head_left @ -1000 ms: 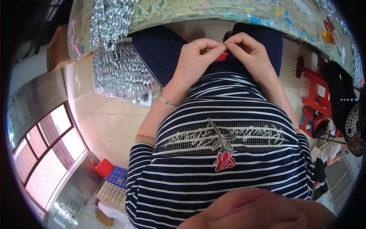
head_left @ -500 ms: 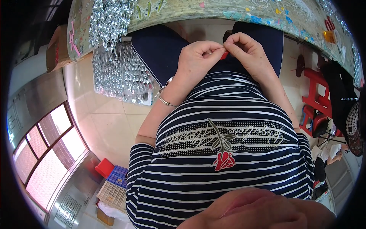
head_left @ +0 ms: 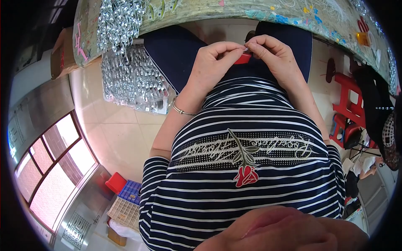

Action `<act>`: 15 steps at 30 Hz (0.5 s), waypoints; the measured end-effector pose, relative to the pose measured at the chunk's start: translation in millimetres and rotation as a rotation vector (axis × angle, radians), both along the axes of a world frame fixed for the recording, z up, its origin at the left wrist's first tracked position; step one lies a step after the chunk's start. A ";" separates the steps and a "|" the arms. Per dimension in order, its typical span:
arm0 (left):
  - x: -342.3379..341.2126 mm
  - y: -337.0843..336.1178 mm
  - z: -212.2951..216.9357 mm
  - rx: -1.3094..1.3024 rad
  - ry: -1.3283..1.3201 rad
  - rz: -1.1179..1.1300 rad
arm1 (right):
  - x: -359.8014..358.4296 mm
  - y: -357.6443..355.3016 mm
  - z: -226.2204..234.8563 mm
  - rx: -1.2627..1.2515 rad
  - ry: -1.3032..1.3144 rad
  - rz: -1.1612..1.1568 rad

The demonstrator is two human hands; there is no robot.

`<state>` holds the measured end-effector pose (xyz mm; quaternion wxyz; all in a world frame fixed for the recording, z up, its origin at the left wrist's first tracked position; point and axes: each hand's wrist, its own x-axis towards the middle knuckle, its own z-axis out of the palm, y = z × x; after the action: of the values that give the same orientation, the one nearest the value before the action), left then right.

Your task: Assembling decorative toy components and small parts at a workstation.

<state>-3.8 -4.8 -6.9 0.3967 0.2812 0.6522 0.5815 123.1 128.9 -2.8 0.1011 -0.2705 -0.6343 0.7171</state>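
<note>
Above my lap, my left hand (head_left: 214, 63) is closed in a pinch, thumb against fingertips. At those fingertips a small silvery piece (head_left: 246, 49) glints, too small to name exactly. My right hand (head_left: 274, 55) pinches from the other side, its thumb and forefinger meeting the same piece. A red object (head_left: 243, 58) shows just beneath the fingertips, partly hidden by my left hand; whether it is held or lies on my lap I cannot tell.
The worktable (head_left: 234, 17) curves ahead, holding shiny silver strands (head_left: 121, 25), pink strips (head_left: 78, 44), red-handled scissors (head_left: 362, 25) and a yellow container (head_left: 362, 39). A bundle of silvery pieces (head_left: 134, 79) lies left of my legs. A red stool (head_left: 349, 98) stands at right.
My fingertips have parted slightly and the silvery piece now shows between them. More of the red object is uncovered below. My left wrist has shifted a little left.
</note>
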 end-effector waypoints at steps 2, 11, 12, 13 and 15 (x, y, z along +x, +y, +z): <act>0.1 -0.9 -0.7 -0.008 -0.038 0.004 | 0.0 -0.8 -0.4 -0.016 0.002 -0.004; 0.4 0.4 0.1 -0.064 -0.003 0.009 | 0.5 0.1 -3.7 -0.041 0.010 0.004; 0.6 0.4 -0.1 -0.064 -0.003 0.008 | 0.5 0.1 -3.9 -0.042 0.009 0.004; 1.1 0.4 -0.2 -0.053 0.001 0.012 | 0.5 0.1 -4.0 -0.052 0.004 0.002; 0.8 -0.1 -1.2 -0.043 0.006 0.015 | 0.5 0.3 -3.9 -0.063 -0.002 0.001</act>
<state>-3.0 -4.9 -8.1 0.3963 0.2695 0.6678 0.5695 123.6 129.2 -6.7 0.0917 -0.2739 -0.6118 0.7364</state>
